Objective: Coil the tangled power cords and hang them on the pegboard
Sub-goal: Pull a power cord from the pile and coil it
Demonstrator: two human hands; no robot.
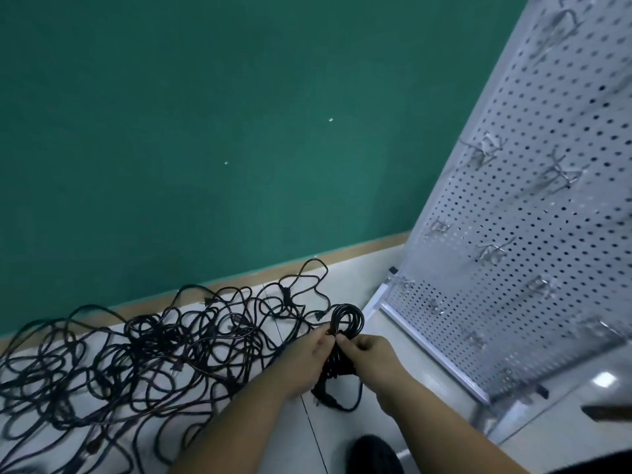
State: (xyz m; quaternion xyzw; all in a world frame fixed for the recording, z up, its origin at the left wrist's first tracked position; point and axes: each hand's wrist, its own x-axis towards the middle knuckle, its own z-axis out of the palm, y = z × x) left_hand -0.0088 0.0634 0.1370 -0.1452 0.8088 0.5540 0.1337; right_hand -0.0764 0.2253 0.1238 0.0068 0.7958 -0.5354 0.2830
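- The pegboard is leaning up at three o'clock: one board, several wire hooks on it, too blurred for me to be counting them exactly, none carrying a cord yet.
- The tangle is sprawling over the white floor at eight o'clock; individual cords aren't countable.
- One coiled cord is sitting at centre, six o'clock, between both hands.
- The left hand is clasping the bundle's side.
- The right hand is pinching the loops at the middle.
- My read: cinching should be going tight round the waist, loops kept even, one loop left free for a hook.
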